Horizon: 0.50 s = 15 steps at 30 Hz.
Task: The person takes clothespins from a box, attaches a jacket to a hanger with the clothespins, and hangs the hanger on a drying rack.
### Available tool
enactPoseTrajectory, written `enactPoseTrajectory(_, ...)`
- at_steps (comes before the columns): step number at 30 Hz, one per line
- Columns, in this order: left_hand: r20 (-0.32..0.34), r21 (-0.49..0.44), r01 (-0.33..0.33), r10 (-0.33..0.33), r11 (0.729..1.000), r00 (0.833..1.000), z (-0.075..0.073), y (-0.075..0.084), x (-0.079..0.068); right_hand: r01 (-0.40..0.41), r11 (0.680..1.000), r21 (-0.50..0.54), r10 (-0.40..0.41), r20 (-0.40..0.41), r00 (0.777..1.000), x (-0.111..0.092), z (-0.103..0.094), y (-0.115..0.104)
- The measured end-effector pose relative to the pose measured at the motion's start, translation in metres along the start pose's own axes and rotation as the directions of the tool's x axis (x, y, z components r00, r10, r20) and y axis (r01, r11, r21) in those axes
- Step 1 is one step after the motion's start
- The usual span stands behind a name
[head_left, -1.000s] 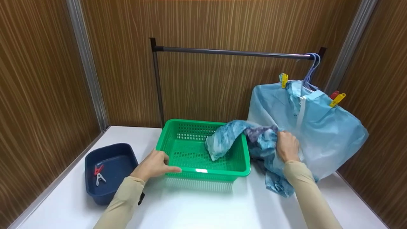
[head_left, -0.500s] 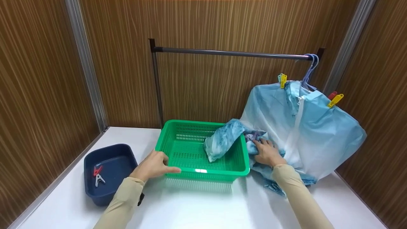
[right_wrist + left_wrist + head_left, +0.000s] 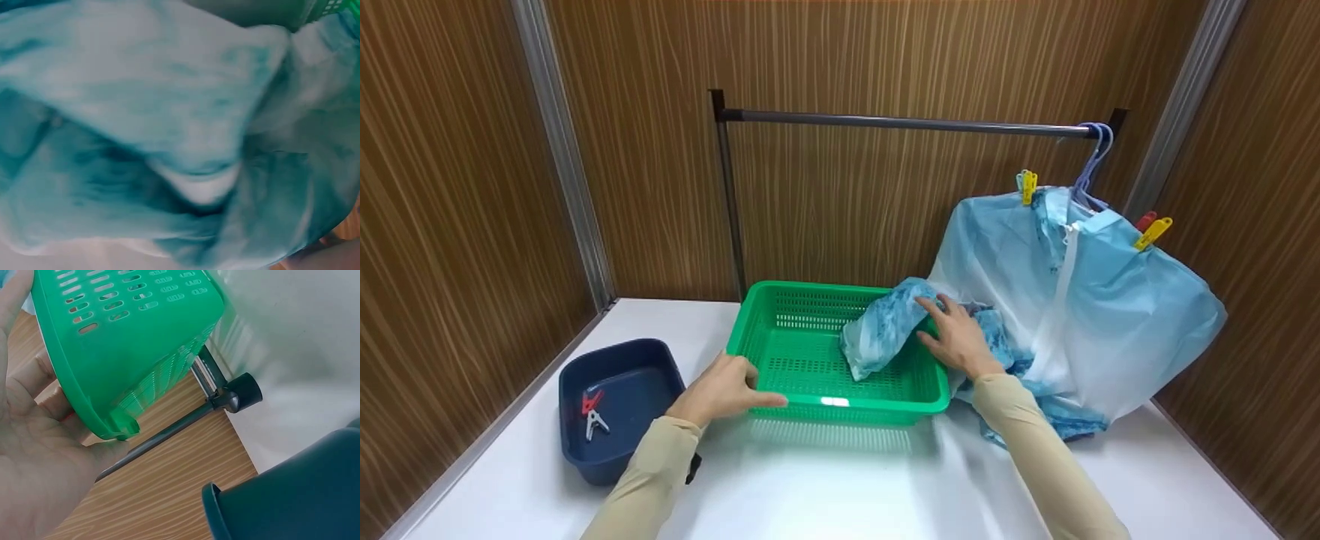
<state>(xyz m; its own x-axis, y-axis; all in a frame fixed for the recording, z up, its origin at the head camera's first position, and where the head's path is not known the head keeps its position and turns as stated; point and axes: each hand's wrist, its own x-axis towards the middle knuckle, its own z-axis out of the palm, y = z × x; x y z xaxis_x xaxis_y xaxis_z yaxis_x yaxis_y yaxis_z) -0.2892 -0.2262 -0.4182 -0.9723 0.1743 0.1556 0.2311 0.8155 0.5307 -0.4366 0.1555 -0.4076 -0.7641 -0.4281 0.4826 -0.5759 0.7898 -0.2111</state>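
My left hand (image 3: pixel 727 388) grips the near left corner of a green perforated basket (image 3: pixel 825 405), its thumb along the front rim. The left wrist view shows its palm close by the basket corner (image 3: pixel 112 391) and its fingers bent against the side. My right hand (image 3: pixel 958 337) is over the basket's right rim, thumb and fingers spread apart. Near those fingertips, a blue and white patterned cloth (image 3: pixel 885 326) drapes over the rim into the basket. A light blue zipped garment (image 3: pixel 1020 255) hangs behind; bunched patterned fabric (image 3: pixel 169 101) fills the blurred right wrist view.
A dark rail (image 3: pixel 900 121) spans the back, bearing a purple hanger (image 3: pixel 1091 169) at its right end. Yellow clothespins (image 3: pixel 1153 234) are on the garment's shoulders. A navy tub (image 3: pixel 622 450) at left holds a red and a white clothespin. Wood-patterned panels enclose the table (image 3: pixel 825 495).
My right hand has let go of the bunched cloth and moved left, onto the basket's right rim. The patterned cloth has settled lower beside the basket. My left hand stays in place.
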Motion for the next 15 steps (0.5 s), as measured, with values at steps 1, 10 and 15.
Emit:
enactPoseTrajectory(1, 0.002, 0.0, -0.001, 0.001, 1.0, 1.0, 0.0, 0.0, 0.0, -0.003, 1.0, 0.002, 0.003, 0.014, 1.0, 0.002, 0.001, -0.002)
enactPoseTrajectory(10, -0.003, -0.032, 0.067, -0.067, 0.997, 0.998, -0.003, 0.0, -0.001, -0.09, 0.996, 0.007, 0.09, 0.006, 0.996, 0.021, 0.007, -0.011)
enactPoseTrajectory(15, 0.01, -0.033, 0.066, -0.065, 0.997, 0.998, 0.001, 0.002, -0.001, -0.11, 0.994, 0.014, 0.111, -0.11, 0.988, 0.012, 0.012, -0.009)
